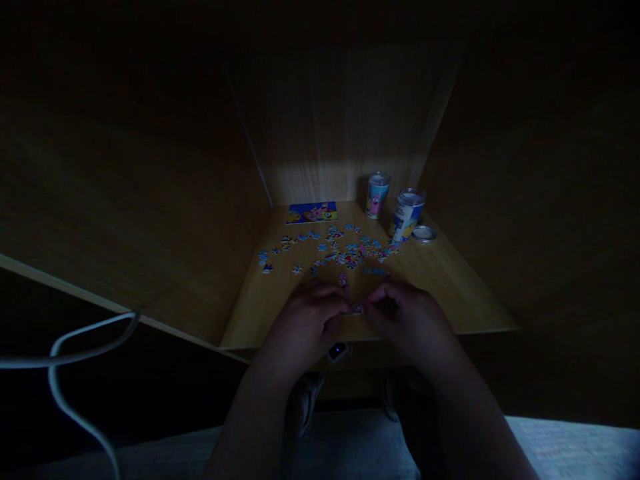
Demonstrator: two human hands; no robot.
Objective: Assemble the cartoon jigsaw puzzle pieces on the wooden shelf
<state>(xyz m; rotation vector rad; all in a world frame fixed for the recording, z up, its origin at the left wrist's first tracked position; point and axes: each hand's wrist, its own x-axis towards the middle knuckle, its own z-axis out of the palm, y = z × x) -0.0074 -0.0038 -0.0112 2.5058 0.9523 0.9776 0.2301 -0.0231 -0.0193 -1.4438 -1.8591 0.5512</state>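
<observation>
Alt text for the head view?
Left hand and right hand meet at a small puzzle piece at the near edge of a dim wooden desk. Loose pieces lie scattered beyond, with a picture, two cans and a lid behind.

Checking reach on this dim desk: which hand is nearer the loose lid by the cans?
Right. The right hand sits at the front edge of the desk, nearly in line with the lid; the left hand is beside it, farther left.
</observation>
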